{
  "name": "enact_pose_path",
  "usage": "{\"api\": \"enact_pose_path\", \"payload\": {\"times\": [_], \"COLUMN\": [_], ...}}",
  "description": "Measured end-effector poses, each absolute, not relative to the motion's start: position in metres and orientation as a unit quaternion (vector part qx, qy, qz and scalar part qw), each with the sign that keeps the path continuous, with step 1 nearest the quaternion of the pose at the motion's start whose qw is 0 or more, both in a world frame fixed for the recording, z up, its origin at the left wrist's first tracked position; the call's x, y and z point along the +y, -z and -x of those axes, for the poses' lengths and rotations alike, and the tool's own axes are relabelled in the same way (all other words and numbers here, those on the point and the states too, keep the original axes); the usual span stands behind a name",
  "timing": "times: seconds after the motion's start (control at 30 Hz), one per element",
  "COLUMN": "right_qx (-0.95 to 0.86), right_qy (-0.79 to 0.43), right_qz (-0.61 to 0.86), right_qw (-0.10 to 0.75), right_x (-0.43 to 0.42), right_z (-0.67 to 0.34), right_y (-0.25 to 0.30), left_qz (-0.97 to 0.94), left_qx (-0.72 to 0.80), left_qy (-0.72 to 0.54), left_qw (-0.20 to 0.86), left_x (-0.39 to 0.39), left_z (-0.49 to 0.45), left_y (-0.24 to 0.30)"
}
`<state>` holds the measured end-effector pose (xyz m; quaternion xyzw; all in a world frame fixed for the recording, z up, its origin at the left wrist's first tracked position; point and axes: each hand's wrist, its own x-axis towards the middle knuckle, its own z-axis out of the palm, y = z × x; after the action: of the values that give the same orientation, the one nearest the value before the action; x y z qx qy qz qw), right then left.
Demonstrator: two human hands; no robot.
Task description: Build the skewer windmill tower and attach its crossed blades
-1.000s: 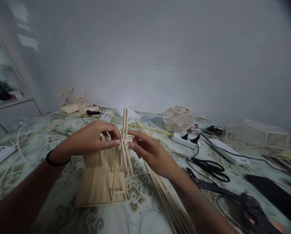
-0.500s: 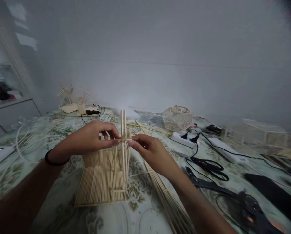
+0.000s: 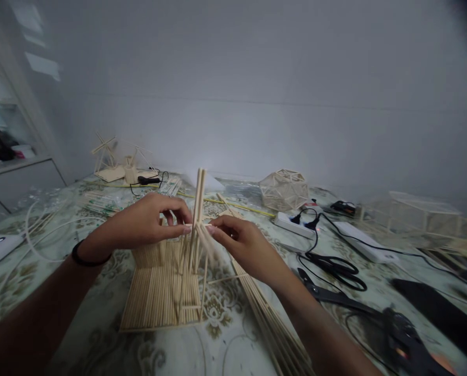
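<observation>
Two pinches — left hand (image 3: 147, 225), right hand (image 3: 241, 244) grip upright sticks (image 3: 198, 198) at stick mat (image 3: 155, 297) right edge; stick bundle (image 3: 268, 324) just beside.

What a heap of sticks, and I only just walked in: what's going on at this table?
A person works bare-handed on a model of thin wooden sticks. The left hand and the right hand pinch a cluster of upright sticks from either side; it rises from a flat stick base on the patterned table. Beside the base lie loose sticks, with scissors and a power strip farther right.
</observation>
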<state>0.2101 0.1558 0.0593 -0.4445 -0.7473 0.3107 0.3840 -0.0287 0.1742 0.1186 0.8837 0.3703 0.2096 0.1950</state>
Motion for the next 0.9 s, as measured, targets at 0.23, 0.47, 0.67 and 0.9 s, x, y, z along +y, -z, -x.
{"api": "enact_pose_path", "payload": {"times": [0.23, 0.47, 0.67, 0.9], "right_qx": [-0.747, -0.749, -0.753, -0.76], "right_qy": [-0.318, -0.322, -0.319, -0.309], "right_qz": [0.44, 0.432, 0.426, 0.427], "right_qw": [0.383, 0.386, 0.386, 0.38], "right_x": [0.1564, 0.1578, 0.1577, 0.1561], "right_z": [-0.211, -0.2124, -0.2127, -0.2157], "right_y": [-0.0591, -0.0567, -0.0585, -0.0603], "left_qz": [-0.886, -0.885, -0.889, -0.889], "left_qx": [0.367, 0.366, 0.36, 0.36], "left_qy": [-0.208, -0.207, -0.208, -0.212], "left_qw": [0.193, 0.198, 0.192, 0.188], "left_x": [0.1743, 0.1734, 0.174, 0.1737], "left_z": [0.0287, 0.0285, 0.0295, 0.0334], "left_y": [-0.1198, -0.1196, -0.1198, -0.1241]}}
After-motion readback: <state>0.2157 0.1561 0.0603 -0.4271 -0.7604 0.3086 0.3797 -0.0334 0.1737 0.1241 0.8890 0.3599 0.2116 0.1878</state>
